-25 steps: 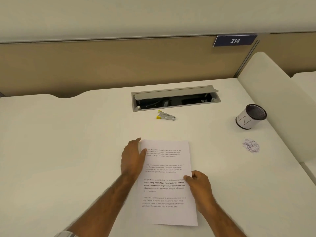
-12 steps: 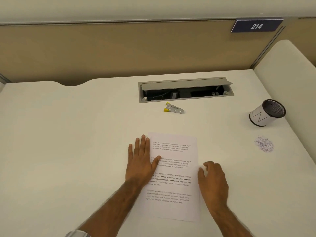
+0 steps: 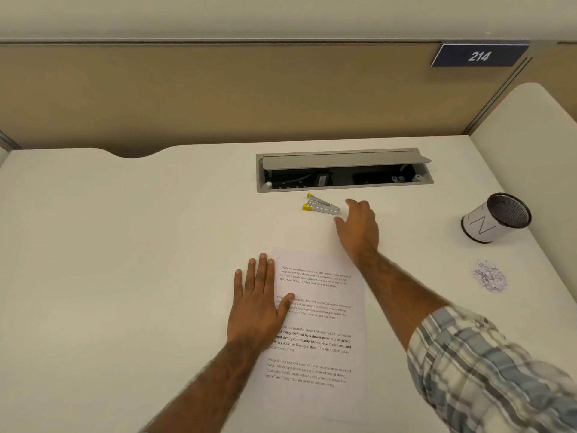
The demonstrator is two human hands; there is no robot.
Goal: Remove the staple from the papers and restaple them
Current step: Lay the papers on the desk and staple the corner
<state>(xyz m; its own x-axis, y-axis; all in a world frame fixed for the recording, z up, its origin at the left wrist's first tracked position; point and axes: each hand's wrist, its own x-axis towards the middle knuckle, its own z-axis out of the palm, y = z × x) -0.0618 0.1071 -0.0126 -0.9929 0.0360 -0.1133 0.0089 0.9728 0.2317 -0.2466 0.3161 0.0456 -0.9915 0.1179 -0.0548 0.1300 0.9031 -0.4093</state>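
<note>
White printed papers (image 3: 321, 326) lie flat on the desk in front of me. My left hand (image 3: 257, 303) rests flat on their left edge, fingers spread, thumb on the sheet. A small metal stapler with yellow tips (image 3: 320, 205) lies beyond the papers, just below the cable tray. My right hand (image 3: 357, 228) is stretched out beside the stapler's right end, fingers apart, holding nothing; its fingertips are right at the stapler. I cannot make out a staple in the papers.
An open grey cable tray (image 3: 343, 170) is set into the white desk (image 3: 125, 245). At the right stand a white mesh-lined cup (image 3: 496, 218) and a small pile of paper bits (image 3: 490, 276). A partition with the plate 214 (image 3: 479, 56) closes the back.
My right hand left the papers' right edge and reached forward to the stapler. My left hand stays flat on the papers' left edge. The view has shifted slightly.
</note>
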